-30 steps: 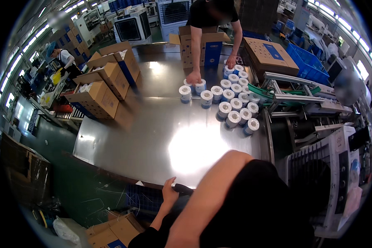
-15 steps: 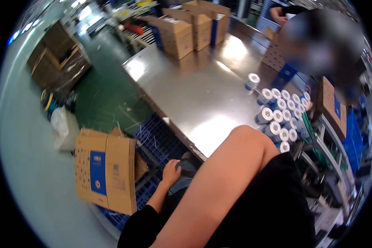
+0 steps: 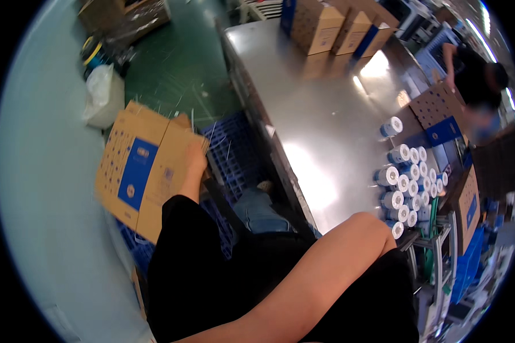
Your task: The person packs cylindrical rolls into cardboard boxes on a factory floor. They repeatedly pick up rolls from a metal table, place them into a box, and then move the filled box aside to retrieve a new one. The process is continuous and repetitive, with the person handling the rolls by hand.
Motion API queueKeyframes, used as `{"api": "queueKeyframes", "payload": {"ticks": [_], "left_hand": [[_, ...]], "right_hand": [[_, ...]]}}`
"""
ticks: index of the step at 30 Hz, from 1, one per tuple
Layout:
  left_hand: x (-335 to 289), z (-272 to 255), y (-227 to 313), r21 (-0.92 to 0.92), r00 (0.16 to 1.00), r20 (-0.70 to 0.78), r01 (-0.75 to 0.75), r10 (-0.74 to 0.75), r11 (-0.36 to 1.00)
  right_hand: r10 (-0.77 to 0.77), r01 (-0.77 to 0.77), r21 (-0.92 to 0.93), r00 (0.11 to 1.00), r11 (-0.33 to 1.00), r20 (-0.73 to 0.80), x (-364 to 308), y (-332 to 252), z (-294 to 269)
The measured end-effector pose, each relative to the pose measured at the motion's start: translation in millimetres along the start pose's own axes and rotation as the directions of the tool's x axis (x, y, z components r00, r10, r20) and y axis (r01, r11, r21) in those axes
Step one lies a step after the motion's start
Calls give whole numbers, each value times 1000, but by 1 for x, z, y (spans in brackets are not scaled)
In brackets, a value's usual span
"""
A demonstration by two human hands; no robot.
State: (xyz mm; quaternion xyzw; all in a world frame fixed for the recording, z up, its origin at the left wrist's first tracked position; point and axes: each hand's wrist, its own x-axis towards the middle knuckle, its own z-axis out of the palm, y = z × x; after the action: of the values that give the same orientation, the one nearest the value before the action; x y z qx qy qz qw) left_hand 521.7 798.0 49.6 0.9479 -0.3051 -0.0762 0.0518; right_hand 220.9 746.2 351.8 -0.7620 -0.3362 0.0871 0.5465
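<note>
My left hand [image 3: 194, 162] is at the right edge of a stack of flattened cardboard boxes [image 3: 165, 153], closed on it, with the fingertips partly hidden. The cardboard is brown with a blue panel and stands tilted over a blue plastic pallet [image 3: 230, 141]. My right arm is bent, its elbow over the near edge of the metal table [image 3: 320, 114]. The forearm runs back to the lower left, and my right hand lies outside the picture.
Several white-topped blue-and-white cans [image 3: 403, 183] stand on the table's right side, near a metal-framed conveyor [image 3: 440, 243]. Open cartons [image 3: 317, 28] line the far edge. Across the table, another person [image 3: 472, 74] reaches to a carton [image 3: 436, 108]. A white bag [image 3: 104, 91] sits on the left.
My left hand has moved from beside the pallet to the cardboard's edge and taken hold of it. The cardboard leans more. The view has shifted, and my right elbow stays bent.
</note>
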Motion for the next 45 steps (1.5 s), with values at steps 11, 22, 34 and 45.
{"api": "queueKeyframes", "payload": {"ticks": [11,22,34,45], "left_hand": [[23,13,11,240,995,-38,-76,87,968],[-20,-37,-1,262,975,-217,16,42,965],[-117,-396,178,-85,519,-817,-537,250,839],[-113,-407,274,-267,217,-600,-962,770,63]], "right_hand": [[133,-132,-56,991,990,10,14,47,-9],[93,-94,-120,996,988,-11,1,30,-1],[-3,-30,-251,992,967,-129,-15,-3,10],[-67,-83,-401,935,912,-347,-32,-26,2]]}}
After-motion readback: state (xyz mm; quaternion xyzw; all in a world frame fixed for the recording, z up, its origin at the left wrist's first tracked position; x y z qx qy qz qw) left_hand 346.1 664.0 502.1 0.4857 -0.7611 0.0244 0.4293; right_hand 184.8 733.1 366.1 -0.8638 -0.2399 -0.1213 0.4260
